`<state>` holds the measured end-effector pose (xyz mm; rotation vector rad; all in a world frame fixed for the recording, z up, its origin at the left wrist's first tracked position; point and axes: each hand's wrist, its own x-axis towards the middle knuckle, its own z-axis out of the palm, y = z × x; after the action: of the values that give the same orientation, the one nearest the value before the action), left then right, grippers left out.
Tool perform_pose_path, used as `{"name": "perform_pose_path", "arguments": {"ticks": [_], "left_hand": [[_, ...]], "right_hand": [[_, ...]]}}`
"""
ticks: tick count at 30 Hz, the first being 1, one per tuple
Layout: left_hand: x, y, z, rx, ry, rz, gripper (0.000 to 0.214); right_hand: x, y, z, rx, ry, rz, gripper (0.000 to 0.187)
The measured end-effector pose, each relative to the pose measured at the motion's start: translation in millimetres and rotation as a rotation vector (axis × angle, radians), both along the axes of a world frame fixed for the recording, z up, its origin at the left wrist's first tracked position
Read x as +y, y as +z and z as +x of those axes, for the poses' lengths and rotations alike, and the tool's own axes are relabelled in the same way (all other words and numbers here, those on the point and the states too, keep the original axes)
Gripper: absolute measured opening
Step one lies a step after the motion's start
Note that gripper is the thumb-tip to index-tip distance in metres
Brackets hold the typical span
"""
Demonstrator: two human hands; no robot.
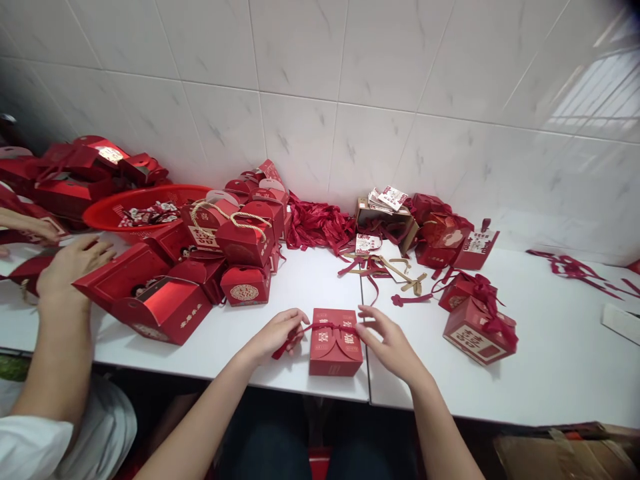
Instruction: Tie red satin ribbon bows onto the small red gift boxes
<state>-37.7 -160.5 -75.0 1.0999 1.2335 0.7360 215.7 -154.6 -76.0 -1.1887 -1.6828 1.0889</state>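
Observation:
A small red gift box [336, 360] with pale lettering stands in front of me at the table's near edge, its curved top flaps folded together. Across its top runs a dark red ribbon [330, 326], crossed at the middle. My left hand [285, 335] pinches the ribbon on the box's left side, with a loose tail hanging below the fingers. On the right side, my right hand [387, 339] has its thumb and fingers at the ribbon's other end, beside the box; the fingertips partly hide that end.
Red boxes [245, 287] are stacked to the left, near a red basket [190, 193] of wrapped sweets. A ribbon heap [320, 223] lies by the wall. Tied boxes [475, 333] stand right. At far left another person's hand [75, 263] rests near an open box [165, 313].

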Motion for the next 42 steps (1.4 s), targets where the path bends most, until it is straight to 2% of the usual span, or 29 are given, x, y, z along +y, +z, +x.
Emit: {"name": "perform_pose_path", "arguments": {"ticks": [2, 4, 8, 9, 11, 14, 18, 22, 26, 30, 33, 37, 42], "left_hand": [[4, 6.5, -10, 0.056, -0.097, -0.038, 0.027], [7, 15.7, -20, 0.097, -0.220, -0.078, 0.024], [9, 35.1, -27, 0.092, -0.549, -0.030, 0.024], [7, 39.1, -25, 0.069, -0.585, 0.008, 0.028], [3, 45.6, -16, 0.017, -0.532, 0.065, 0.036], [-9, 52.1, 1, -0.011, -0.344, 0.107, 0.038], [-22, 54.8, 20, 0.002, -0.159, 0.231, 0.034], [-25, 48.6, 32, 0.098, 0.041, 0.439, 0.032], [-23, 39.5, 42, 0.376, 0.171, 0.698, 0.027], [-25, 31.9, 50, 0.682, 0.142, 0.880, 0.024], [-28, 24.7, 51, 0.802, 0.097, 0.940, 0.025], [-29, 16.3, 46, 0.791, 0.036, 0.980, 0.029], [-24, 14.7, 32, 0.609, -0.103, 1.052, 0.031]], "right_hand": [[-3, 2.5, -3, -0.048, 0.086, -0.087, 0.042], [-5, 5.0, -2, -0.072, 0.080, -0.082, 0.040], [-10, 17.9, 5, -0.167, 0.081, 0.144, 0.008], [-11, 22.0, 6, -0.222, 0.111, 0.199, 0.007], [-14, 28.0, 5, -0.339, 0.135, 0.273, 0.013], [-16, 27.9, -5, -0.428, -0.007, 0.372, 0.019], [-14, 17.9, -21, -0.349, -0.229, 0.616, 0.022], [-14, 14.8, -32, -0.212, -0.252, 0.712, 0.014], [-15, 20.6, -40, -0.039, -0.184, 0.639, 0.013], [-14, 24.7, -49, 0.015, -0.111, 0.434, 0.013], [-13, 23.8, -53, 0.034, -0.067, 0.247, 0.011], [-11, 22.2, -54, 0.054, -0.042, 0.082, 0.006], [-8, 26.9, -50, 0.008, 0.025, 0.028, 0.010]]}}
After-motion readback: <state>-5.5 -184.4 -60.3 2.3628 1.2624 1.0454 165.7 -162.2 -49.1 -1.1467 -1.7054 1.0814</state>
